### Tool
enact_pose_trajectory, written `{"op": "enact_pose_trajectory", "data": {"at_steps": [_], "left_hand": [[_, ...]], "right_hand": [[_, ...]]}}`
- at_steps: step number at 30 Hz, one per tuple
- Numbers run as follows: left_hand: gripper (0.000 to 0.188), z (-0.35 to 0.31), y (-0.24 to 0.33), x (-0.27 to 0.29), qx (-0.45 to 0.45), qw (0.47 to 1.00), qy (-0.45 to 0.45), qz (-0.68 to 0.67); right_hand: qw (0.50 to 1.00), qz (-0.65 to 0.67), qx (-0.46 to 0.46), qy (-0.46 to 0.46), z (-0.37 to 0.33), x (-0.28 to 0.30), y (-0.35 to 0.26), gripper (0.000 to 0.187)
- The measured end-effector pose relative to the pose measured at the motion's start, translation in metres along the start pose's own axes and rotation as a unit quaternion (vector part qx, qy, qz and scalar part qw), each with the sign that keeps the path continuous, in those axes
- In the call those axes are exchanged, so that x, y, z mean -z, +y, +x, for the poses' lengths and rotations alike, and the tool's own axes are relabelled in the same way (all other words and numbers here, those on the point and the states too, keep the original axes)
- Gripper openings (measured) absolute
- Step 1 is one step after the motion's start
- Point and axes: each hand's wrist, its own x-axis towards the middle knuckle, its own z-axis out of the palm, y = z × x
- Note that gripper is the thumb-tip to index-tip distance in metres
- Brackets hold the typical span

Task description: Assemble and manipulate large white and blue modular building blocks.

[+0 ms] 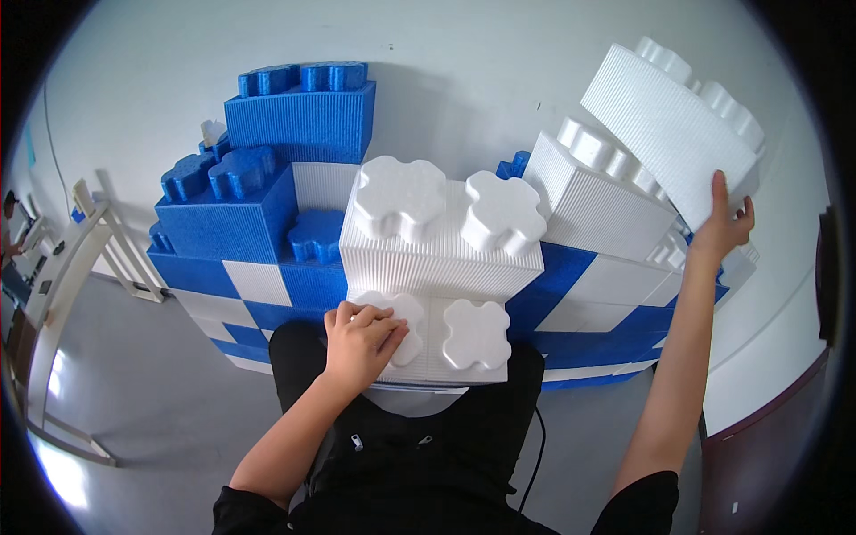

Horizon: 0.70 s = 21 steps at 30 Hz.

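Note:
At the upper right my right hand [724, 227] grips the lower end of a large white toy building block [664, 116] with two rounded studs. This block is tilted, its low end toward my hand, close above another white block [597, 192]. My left hand [361, 343] is closed, fingers bent together, and rests on the left stud of a low white block [477, 334] in front of me. Nothing shows between its fingers. Just behind stands a taller white block [441, 254] with two clover-shaped studs.
Blue blocks [303, 125] step up at the left on a curved blue-and-white wall of stacked blocks [571, 348]. Behind it stands a pale wall [473, 89]. A light-coloured table frame [62, 276] is at far left, with a person [13, 259] beyond. A black cable [535, 459] lies near my leg.

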Motion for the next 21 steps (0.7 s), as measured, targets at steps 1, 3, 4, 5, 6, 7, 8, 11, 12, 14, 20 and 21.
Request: {"op": "enact_pose_trajectory", "data": {"at_steps": [1, 3, 4, 5, 6, 7, 8, 11, 12, 14, 20, 21], "left_hand": [[0.023, -0.002, 0.001, 0.0, -0.001, 1.0, 0.0, -0.002], [0.038, -0.008, 0.003, 0.0, 0.014, 1.0, 0.006, -0.021], [0.038, -0.009, 0.003, -0.001, 0.015, 1.0, 0.006, -0.021], [0.052, -0.01, 0.003, -0.003, 0.062, 0.997, 0.038, -0.041], [0.066, -0.012, 0.002, -0.005, 0.11, 0.99, 0.069, -0.061], [0.066, -0.016, 0.0, -0.008, 0.112, 0.99, 0.067, -0.061], [0.082, -0.019, -0.003, -0.012, 0.147, 0.981, 0.077, -0.103], [0.108, -0.017, -0.006, -0.015, 0.199, 0.958, 0.084, -0.19], [0.119, -0.016, -0.009, -0.013, 0.221, 0.945, 0.081, -0.227], [0.128, -0.016, -0.022, -0.005, 0.247, 0.914, 0.035, -0.32], [0.138, -0.003, -0.038, 0.015, 0.316, 0.811, -0.133, -0.474], [0.136, -0.002, -0.042, 0.012, 0.3, 0.825, -0.167, -0.449]], "right_hand": [[0.998, -0.067, 0.003, 0.012, 0.001, -0.006, 0.001, 0.105], [0.995, -0.093, 0.024, -0.006, 0.002, -0.013, -0.002, 0.107], [0.992, -0.118, 0.043, -0.024, 0.0, -0.017, -0.005, 0.108], [0.987, -0.144, 0.062, -0.042, -0.001, -0.02, -0.008, 0.11], [0.987, -0.145, 0.061, -0.044, -0.002, -0.022, -0.013, 0.11], [0.984, -0.156, 0.046, -0.069, -0.003, -0.024, -0.02, 0.111], [0.981, -0.167, 0.031, -0.094, -0.003, -0.023, -0.025, 0.112], [0.979, -0.18, 0.032, -0.094, -0.003, -0.009, -0.03, 0.109], [0.986, -0.137, 0.052, -0.078, -0.019, -0.001, -0.034, 0.101], [0.988, -0.095, 0.104, -0.068, -0.064, 0.024, -0.033, 0.082], [0.844, -0.005, -0.179, -0.505, -0.254, 0.071, 0.009, 0.087], [0.788, -0.001, -0.278, -0.55, -0.275, 0.072, 0.026, 0.094]]}}
